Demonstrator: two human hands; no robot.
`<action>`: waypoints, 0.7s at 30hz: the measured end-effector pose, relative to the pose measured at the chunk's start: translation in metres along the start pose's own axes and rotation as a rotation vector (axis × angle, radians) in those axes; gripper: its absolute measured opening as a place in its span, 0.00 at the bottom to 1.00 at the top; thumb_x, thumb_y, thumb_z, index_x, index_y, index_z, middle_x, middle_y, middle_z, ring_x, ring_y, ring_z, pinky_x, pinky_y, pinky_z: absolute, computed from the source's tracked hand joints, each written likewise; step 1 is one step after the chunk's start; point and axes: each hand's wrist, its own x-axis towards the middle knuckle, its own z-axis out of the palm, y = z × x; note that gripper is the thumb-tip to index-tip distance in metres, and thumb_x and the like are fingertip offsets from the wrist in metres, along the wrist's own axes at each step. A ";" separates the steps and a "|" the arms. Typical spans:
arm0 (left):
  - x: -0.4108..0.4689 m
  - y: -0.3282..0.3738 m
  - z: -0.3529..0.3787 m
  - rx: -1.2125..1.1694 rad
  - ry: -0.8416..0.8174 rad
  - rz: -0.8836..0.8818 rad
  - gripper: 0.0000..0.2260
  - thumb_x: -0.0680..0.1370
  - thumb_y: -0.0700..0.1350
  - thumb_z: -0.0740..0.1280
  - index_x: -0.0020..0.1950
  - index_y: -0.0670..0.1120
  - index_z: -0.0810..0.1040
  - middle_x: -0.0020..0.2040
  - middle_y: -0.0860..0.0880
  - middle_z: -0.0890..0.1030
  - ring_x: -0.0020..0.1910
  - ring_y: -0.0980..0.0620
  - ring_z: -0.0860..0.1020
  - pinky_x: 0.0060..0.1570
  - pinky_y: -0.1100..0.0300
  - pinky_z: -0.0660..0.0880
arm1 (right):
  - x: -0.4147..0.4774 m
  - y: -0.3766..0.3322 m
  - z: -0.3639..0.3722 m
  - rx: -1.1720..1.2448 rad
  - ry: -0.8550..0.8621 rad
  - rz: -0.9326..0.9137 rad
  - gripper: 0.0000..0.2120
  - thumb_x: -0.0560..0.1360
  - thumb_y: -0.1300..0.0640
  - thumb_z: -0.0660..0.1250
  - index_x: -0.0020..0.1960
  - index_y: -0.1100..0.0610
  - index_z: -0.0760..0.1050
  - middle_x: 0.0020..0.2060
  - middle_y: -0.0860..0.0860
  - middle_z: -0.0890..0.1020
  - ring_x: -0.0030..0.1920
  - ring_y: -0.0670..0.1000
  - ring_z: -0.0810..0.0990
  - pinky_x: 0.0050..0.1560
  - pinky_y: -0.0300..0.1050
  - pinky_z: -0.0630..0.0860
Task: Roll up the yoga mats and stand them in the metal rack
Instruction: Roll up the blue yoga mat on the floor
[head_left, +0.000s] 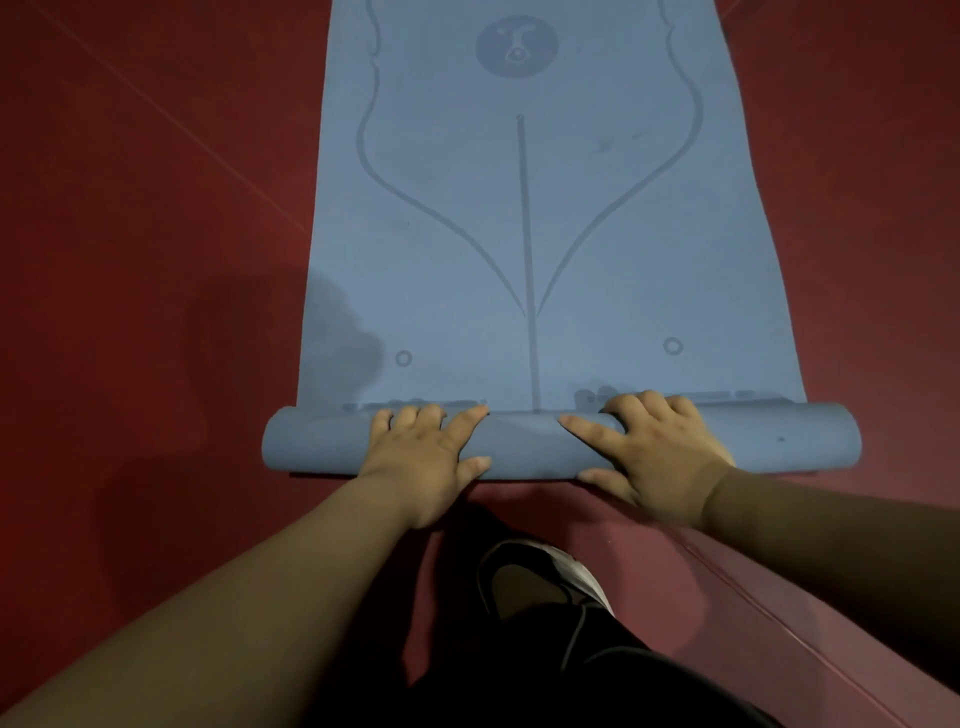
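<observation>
A person bends over a blue yoga mat (524, 234) on a red floor (130, 208), the mat's near end wound into a roll (779, 439) spanning its full width. The left hand (423, 457) and right hand (660, 457) grip the roll's middle, fingers curled over its far edge, thumbs on the near side. Beyond, the mat lies flat, running out of view. Floor shows along both long edges. A shoe (535, 577) stands near the roll.
</observation>
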 end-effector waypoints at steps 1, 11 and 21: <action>0.001 -0.001 -0.001 -0.005 -0.005 0.000 0.29 0.81 0.69 0.48 0.81 0.65 0.46 0.72 0.48 0.67 0.73 0.45 0.63 0.76 0.41 0.51 | 0.002 0.002 -0.001 0.006 -0.018 -0.001 0.30 0.79 0.29 0.50 0.76 0.38 0.64 0.53 0.54 0.78 0.48 0.59 0.77 0.49 0.56 0.74; -0.029 0.019 0.025 -0.063 0.238 -0.060 0.31 0.81 0.67 0.54 0.81 0.64 0.44 0.83 0.45 0.54 0.82 0.41 0.47 0.78 0.36 0.39 | 0.022 0.020 -0.004 0.045 -0.148 -0.050 0.34 0.75 0.25 0.38 0.79 0.33 0.50 0.60 0.49 0.73 0.58 0.54 0.73 0.58 0.53 0.71; -0.012 0.008 0.006 -0.052 0.001 -0.062 0.31 0.83 0.66 0.49 0.80 0.65 0.36 0.84 0.47 0.44 0.82 0.43 0.38 0.77 0.39 0.32 | 0.008 0.008 -0.015 0.052 0.018 -0.006 0.32 0.78 0.29 0.50 0.79 0.37 0.61 0.57 0.53 0.76 0.54 0.57 0.75 0.55 0.55 0.72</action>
